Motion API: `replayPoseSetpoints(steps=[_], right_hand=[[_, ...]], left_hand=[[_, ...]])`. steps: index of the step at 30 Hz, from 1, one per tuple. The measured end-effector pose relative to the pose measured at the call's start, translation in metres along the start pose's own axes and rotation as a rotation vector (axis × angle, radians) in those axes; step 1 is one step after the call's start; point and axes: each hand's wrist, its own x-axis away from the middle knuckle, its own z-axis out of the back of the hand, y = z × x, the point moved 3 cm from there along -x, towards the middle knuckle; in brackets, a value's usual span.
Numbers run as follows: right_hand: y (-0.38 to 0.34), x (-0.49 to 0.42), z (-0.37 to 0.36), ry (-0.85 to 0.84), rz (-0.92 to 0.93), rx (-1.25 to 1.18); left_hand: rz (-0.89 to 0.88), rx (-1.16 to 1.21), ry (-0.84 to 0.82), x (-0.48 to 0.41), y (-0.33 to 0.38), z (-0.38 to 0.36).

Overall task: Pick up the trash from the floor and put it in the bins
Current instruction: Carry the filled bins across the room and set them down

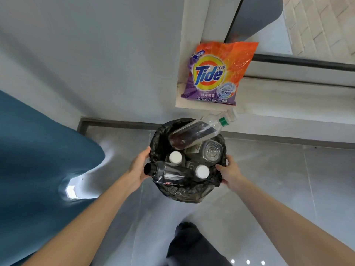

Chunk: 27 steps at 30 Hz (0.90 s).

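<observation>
A round bin lined with a black bag (184,194) stands on the grey floor below me, full of plastic bottles. A long clear bottle with a green ring (199,131) lies across its far rim. A crushed bottle with a black cap (165,174) sticks out over the near left rim. Two white-capped bottles (202,171) stand upright inside. My left hand (139,169) grips the bin's left side, by the black cap. My right hand (229,172) grips the bag's rim on the right side.
An orange and purple Tide detergent bag (217,73) leans on a white ledge just beyond the bin. A blue surface (38,150) fills the left. A dark-trousered leg (190,244) is at the bottom. Grey walls and a dark skirting strip stand behind the bin.
</observation>
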Motion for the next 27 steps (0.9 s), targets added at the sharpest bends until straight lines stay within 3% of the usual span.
replayPoseSetpoints(steps=[7, 11, 17, 27], right_hand=[[-0.008, 0.019, 0.001, -0.024, -0.082, -0.024], [-0.031, 0.059, 0.015, 0.002, -0.152, 0.044], [-0.091, 0.169, 0.052, -0.004, -0.137, -0.033], [-0.161, 0.393, 0.134, -0.043, -0.01, -0.296]], left_hand=[[0.03, -0.049, -0.065, 0.014, 0.008, -0.001], [0.009, -0.073, 0.054, 0.055, 0.03, -0.003], [-0.072, -0.149, 0.061, 0.158, 0.092, -0.011], [-0.253, -0.205, -0.099, 0.379, 0.186, -0.068]])
